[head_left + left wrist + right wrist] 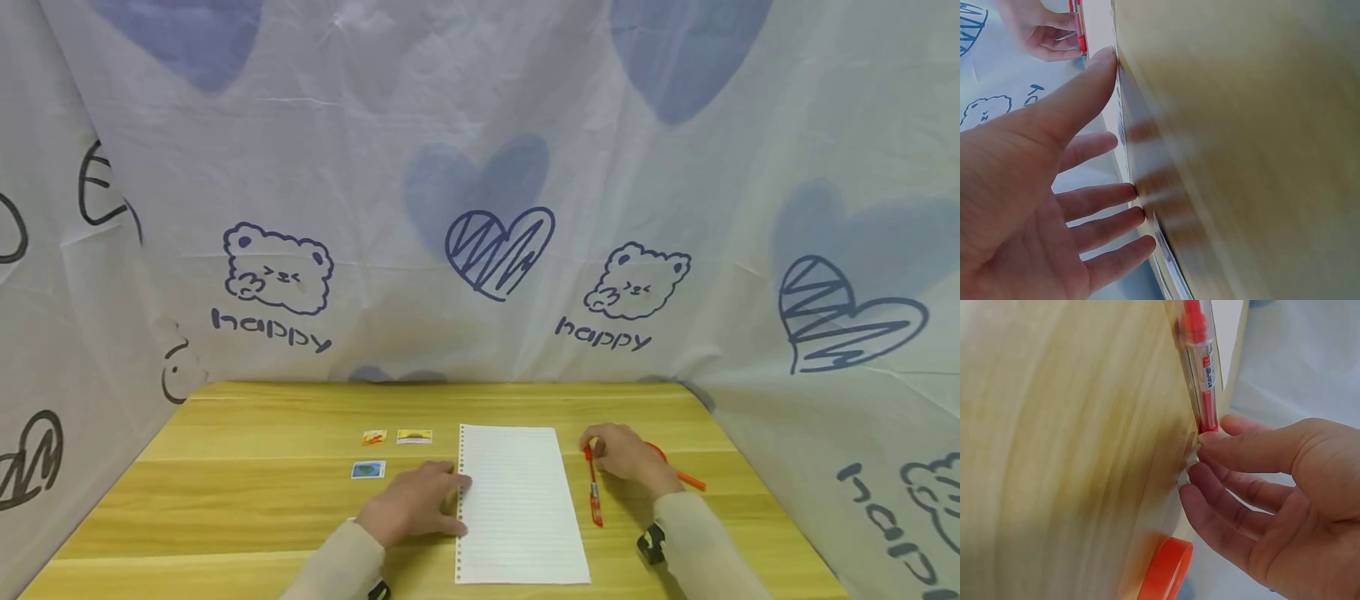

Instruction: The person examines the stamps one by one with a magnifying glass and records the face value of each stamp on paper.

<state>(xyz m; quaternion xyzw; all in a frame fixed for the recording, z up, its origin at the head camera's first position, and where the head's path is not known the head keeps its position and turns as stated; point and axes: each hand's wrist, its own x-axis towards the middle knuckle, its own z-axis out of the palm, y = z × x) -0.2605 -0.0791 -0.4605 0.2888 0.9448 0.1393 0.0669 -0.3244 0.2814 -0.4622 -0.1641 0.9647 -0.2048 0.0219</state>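
A sheet of lined loose-leaf paper (517, 508) with punched holes along its left side lies on the wooden table. My left hand (414, 504) rests at that holed edge, fingers extended and thumb spread, its tips on the margin. To the right of the sheet is a red pen (595, 492) with a clear barrel, lying roughly parallel to the paper. The thumb and index finger of my right hand (1272, 494) pinch the far end of the pen, the other fingers bent beside it. The pen's near end lies close over the tabletop.
Small stamp-like pictures lie left of the paper: a red-yellow one (374, 437), a yellow one (414, 436) and a blue one (368, 469). An orange-red object (690, 481) with a curved rim and straight handle-like part sits beside my right hand. Printed cloth (390, 350) hangs behind the table.
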